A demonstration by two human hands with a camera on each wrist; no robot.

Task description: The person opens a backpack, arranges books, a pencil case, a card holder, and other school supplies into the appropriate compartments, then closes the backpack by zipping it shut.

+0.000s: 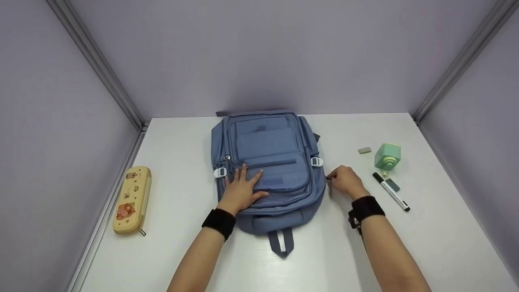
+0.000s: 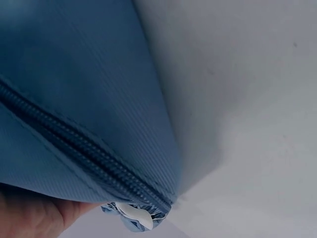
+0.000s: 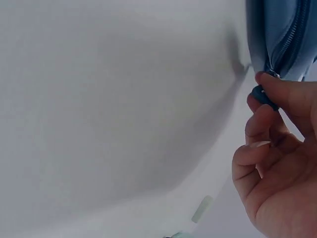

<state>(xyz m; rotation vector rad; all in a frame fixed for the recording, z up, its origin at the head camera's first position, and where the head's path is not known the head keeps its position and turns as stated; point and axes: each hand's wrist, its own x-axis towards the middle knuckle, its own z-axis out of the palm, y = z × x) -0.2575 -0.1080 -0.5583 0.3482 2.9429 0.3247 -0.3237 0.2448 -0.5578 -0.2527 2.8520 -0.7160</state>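
Observation:
A blue backpack (image 1: 267,142) lies on the white table, its front up and a dark strap loop (image 1: 287,243) toward the near side. On the lower left of its front rests my left hand (image 1: 242,190), fingers spread. The left wrist view shows a zipper (image 2: 94,151) along the bag's side, with part of that hand at the lower left corner. At the bag's right edge my right hand (image 1: 346,180) pinches a dark blue zipper pull (image 3: 265,98) between thumb and index finger. Zipper teeth (image 3: 292,39) run up the bag from the pinched pull.
To the left lies a yellow pencil case (image 1: 131,200). Right of the bag are a small grey-green block (image 1: 364,150), a mint-green square bottle (image 1: 388,154), a black-and-white marker (image 1: 391,191) and a dark green piece (image 1: 393,185) beside it. Walls (image 1: 259,56) enclose the table's back and sides.

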